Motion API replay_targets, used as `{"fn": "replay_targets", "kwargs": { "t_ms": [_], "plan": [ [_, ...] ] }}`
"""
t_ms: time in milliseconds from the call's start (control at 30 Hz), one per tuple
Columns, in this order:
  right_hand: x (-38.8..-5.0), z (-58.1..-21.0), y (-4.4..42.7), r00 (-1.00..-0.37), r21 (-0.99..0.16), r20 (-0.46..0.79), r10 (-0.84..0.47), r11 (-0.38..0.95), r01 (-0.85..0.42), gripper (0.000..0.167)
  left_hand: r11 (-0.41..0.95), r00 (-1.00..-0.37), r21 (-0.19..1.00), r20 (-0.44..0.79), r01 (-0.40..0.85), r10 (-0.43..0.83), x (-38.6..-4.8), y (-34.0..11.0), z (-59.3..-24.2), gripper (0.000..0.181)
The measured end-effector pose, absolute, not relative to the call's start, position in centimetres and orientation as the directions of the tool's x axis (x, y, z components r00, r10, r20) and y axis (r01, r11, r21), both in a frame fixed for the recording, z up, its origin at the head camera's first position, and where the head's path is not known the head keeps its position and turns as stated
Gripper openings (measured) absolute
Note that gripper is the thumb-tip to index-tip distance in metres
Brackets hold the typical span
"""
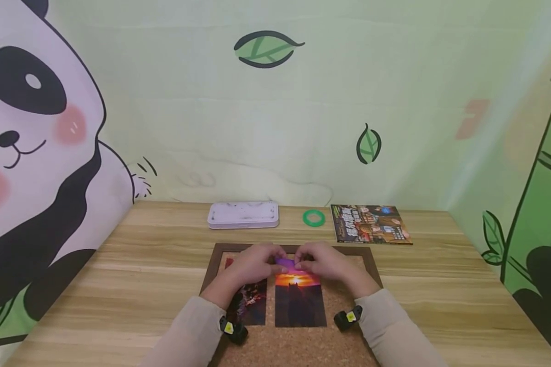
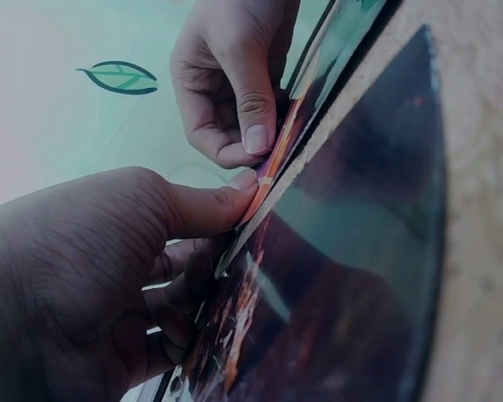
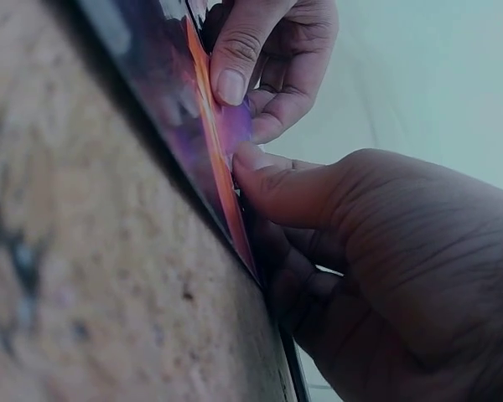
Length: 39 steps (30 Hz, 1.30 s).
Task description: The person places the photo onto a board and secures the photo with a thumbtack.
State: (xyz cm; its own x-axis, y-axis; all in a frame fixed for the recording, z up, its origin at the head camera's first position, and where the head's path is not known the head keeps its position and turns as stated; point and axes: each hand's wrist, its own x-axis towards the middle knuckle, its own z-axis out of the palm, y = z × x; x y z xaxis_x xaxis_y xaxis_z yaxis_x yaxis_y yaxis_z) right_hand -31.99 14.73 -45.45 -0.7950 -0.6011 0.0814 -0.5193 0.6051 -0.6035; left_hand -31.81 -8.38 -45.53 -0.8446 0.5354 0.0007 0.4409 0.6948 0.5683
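Observation:
A sunset photo (image 1: 300,306) with an orange and purple sky lies on a framed cork board (image 1: 280,349). My left hand (image 1: 255,262) pinches its top edge near the left corner. Close beside it, my right hand (image 1: 325,261) pinches the same edge farther right. Between the thumbs, the purple strip of the photo (image 3: 235,126) bends up from the board. To the left lies a second, dark photo (image 1: 253,306) with reddish and pale patches, partly covered by my left hand and wrist. In the left wrist view both thumbs press on the sunset photo's front; the fingertips behind are hidden.
Behind the board, a white pencil case (image 1: 243,215) sits at the back left. A green tape roll (image 1: 314,218) lies right of it, then a comic-style booklet (image 1: 371,224). The wooden table (image 1: 133,285) meets a wall with painted leaves and a panda.

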Motion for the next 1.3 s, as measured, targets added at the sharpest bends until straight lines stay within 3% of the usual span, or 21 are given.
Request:
{"fn": "replay_targets", "kwargs": {
  "t_ms": [400, 667, 933, 1300],
  "plan": [
    [-31.8, -45.5, 14.3, -0.88, -0.712, -0.008, -0.474, 0.621, -0.328, 0.006, 0.691, -0.841, 0.567, 0.006, 0.448, 0.541, -31.9, -8.4, -45.8, 0.024],
    [-32.2, -45.9, 14.9, -0.862, -0.735, 0.012, -0.508, 0.579, -0.352, 0.006, 0.698, -0.843, 0.558, 0.005, 0.449, 0.538, -31.9, -8.4, -45.8, 0.024],
    [-32.4, -46.0, 15.7, -0.909, -0.841, -0.001, -0.417, 0.492, -0.225, 0.01, 0.705, -0.844, 0.553, -0.006, 0.444, 0.537, -32.0, -8.3, -45.8, 0.027],
    [-32.3, -45.7, 15.2, -0.853, -0.741, 0.015, -0.522, 0.566, -0.36, 0.007, 0.703, -0.847, 0.561, -0.004, 0.438, 0.531, -31.9, -8.4, -45.8, 0.025]
  ]
}}
